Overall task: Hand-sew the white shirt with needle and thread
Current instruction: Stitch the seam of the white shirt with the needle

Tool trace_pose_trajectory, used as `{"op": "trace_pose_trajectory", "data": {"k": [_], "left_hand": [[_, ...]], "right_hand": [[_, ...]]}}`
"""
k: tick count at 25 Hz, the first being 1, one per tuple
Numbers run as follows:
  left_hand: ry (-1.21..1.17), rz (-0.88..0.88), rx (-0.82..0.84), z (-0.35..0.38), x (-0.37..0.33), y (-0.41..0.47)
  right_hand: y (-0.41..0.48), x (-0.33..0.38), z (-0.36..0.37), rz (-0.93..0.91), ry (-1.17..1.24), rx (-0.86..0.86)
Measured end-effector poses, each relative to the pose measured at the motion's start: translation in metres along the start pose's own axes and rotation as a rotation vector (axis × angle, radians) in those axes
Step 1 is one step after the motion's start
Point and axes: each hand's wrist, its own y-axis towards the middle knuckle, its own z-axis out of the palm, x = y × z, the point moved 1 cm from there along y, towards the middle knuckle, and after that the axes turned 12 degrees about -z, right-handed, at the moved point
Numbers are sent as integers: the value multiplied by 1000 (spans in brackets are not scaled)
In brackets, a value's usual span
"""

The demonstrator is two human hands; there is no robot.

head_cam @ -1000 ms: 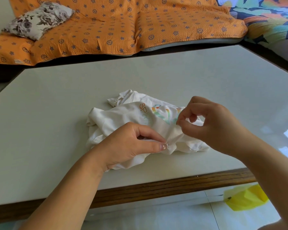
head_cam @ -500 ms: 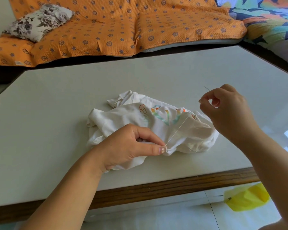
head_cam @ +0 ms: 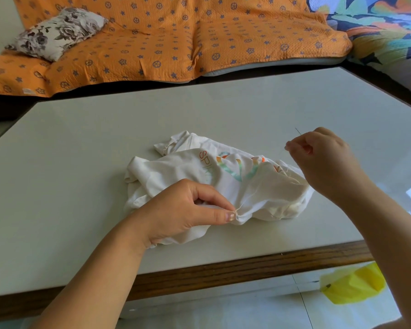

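Mid-stitch, I judge: my left hand (head_cam: 183,210) pinches the white shirt (head_cam: 235,179) mid-frame, my right hand (head_cam: 323,162) pinches the needle (head_cam: 298,132); sewing unfinished.

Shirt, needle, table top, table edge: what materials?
Shirt: soft thin knit, likely cotton; it crumples into limp folds. Needle: dark sliver, presumably steel. Table top: smooth hard pale sheet, perhaps glass or laminate; faint window glare. Table edge: brown wood, visible grain.
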Motion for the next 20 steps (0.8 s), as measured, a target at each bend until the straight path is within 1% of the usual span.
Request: {"op": "trace_pose_trajectory", "data": {"k": [2,3,4,5,6,7,8,9,11,13,16,20], "left_hand": [[-22,-2,-30,1,0,0],[-38,-1,-45,1,0,0],[-59,0,-61,2,-1,-1],[-78,3,-73,3,-1,-1],[-86,10,-79,3,-1,-1],[-83,21,-80,3,-1,0],[-77,33,-80,4,-2,0],[-74,39,-83,4,-2,0],[-75,38,-98,3,-3,-1],[-54,38,-127,2,-2,-2],[-23,68,-182,0,-1,-1],[-26,82,-189,-1,0,0]], "right_hand": [[-7,16,-11,-47,45,-57],[-15,27,-18,-79,115,-65],[-25,39,-22,-112,227,-15],[-37,51,-22,-139,335,100],[-48,60,-19,-155,390,238],[-57,65,-13,-175,377,357],[-64,65,-6,-193,345,420],[-67,63,0,-185,338,428],[-66,58,5,-91,446,378],[-64,55,6,-36,536,348],[-62,57,4,-9,642,362],[-59,59,1,45,777,329]]}}
